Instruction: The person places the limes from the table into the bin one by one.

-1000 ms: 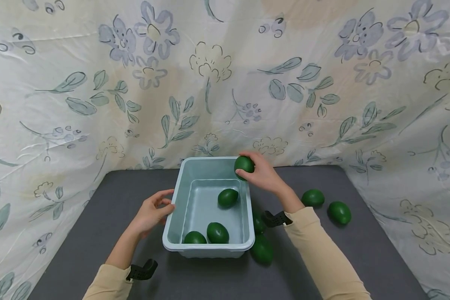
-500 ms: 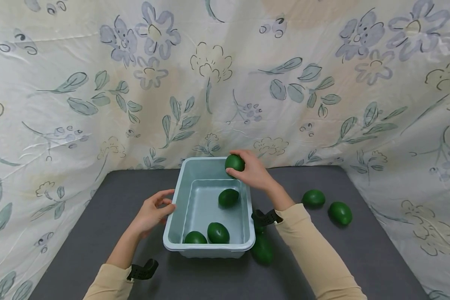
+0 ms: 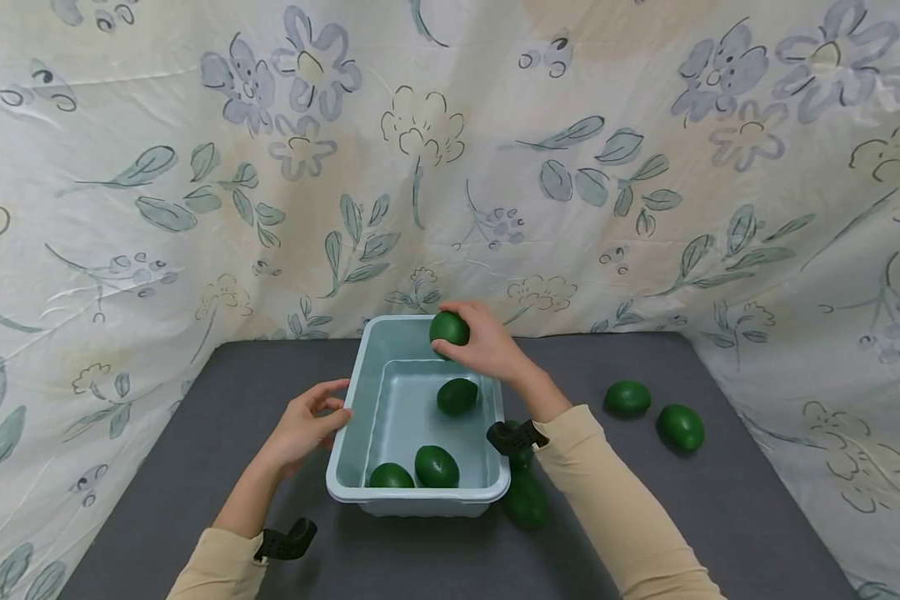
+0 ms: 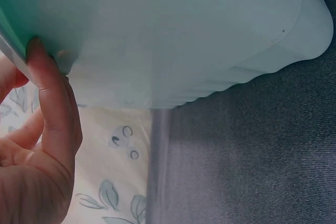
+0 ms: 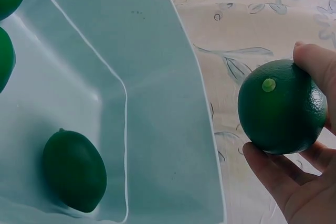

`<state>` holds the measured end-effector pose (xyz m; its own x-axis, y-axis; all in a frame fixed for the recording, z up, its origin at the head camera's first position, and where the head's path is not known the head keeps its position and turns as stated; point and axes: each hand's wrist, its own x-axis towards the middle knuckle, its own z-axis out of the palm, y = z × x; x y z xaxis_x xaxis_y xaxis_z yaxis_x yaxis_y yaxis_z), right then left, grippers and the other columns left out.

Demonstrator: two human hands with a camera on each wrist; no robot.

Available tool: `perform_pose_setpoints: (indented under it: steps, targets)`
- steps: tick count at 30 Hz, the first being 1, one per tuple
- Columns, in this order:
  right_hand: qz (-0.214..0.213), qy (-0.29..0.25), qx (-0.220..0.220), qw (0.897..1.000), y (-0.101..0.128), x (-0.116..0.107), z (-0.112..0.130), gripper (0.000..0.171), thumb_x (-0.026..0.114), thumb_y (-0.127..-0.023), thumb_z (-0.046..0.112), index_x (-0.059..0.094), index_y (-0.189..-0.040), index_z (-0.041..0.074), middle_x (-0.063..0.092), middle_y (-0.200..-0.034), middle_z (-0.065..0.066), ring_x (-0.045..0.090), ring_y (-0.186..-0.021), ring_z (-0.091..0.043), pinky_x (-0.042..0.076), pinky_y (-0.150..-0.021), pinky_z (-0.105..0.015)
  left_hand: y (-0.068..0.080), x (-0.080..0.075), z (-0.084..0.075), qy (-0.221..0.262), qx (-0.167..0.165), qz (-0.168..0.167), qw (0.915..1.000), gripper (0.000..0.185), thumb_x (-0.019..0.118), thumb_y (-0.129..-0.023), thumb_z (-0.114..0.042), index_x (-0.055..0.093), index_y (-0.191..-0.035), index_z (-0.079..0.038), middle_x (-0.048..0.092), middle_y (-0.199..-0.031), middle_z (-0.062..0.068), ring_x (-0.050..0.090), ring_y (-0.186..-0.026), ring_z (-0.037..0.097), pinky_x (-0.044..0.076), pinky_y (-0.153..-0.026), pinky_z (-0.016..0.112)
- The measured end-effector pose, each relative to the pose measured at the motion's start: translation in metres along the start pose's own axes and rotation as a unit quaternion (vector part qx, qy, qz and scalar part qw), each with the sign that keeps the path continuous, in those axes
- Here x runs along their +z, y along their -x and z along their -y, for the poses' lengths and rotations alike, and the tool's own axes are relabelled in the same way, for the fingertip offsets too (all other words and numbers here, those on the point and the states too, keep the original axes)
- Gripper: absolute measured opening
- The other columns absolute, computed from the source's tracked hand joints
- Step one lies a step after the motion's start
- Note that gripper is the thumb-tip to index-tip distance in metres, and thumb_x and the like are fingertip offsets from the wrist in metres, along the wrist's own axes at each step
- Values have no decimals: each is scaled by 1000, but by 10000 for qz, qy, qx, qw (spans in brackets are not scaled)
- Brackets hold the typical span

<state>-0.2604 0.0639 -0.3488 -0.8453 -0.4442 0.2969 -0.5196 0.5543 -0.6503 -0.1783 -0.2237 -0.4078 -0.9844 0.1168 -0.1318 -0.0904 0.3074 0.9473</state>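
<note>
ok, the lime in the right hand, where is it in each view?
Head: the held lime sits centre frame, over the far rim of the pale tub, gripped by the right hand.
Left wrist: not in view; only the tub's outer wall and the left hand.
Right wrist: right of centre, fingers round it.
Shared landmark: the tub.

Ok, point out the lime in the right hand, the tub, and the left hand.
lime (image 5: 282, 107), right wrist view, middle of its skin
tub (image 3: 417, 494), head view, near rim
left hand (image 3: 300, 427), head view, back of hand
</note>
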Motion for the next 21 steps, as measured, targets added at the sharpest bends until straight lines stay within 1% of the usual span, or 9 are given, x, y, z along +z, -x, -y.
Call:
perform_pose_setpoints:
  steps: [10, 16, 20, 21]
  targets:
    - [127, 26, -86, 9999, 1, 7, 8, 56, 64, -85, 32, 45, -134, 13, 45, -132, -10, 52, -103, -22, 49, -76, -33, 0, 0, 0, 14, 6, 10, 10000, 51, 61, -88, -14, 41, -135, -10, 56, -103, 20, 62, -77, 21, 53, -63, 41]
    - [307, -32, -105, 9995, 1, 11, 14, 56, 64, -85, 35, 45, -134, 15, 45, -130, -9, 52, -100, -21, 48, -76, -33, 0, 0, 0, 15, 4, 18, 10000, 52, 61, -88, -14, 41, -136, -11, 56, -103, 19, 62, -77, 22, 53, -64, 42]
    - [388, -34, -74, 9992, 1, 12, 14, 57, 64, -85, 34, 45, -135, 16, 44, -130, -9, 53, -100, -21, 49, -78, -34, 0, 0, 0, 30, 0, 23, 10000, 53, 61, -88, -14, 40, -136, -11, 56, -103, 19, 63, -77, 22, 53, -64, 42]
    - [412, -15, -64, 9991, 1, 12, 14, 57, 64, -85, 34, 44, -135, 16, 44, -131, -9, 53, -102, -22, 48, -80, -35, 0, 0, 0, 24, 1, 25, 10000, 53, 61, -88, -14, 40, -136, -10, 56, -103, 19, 63, -77, 22, 54, -64, 42]
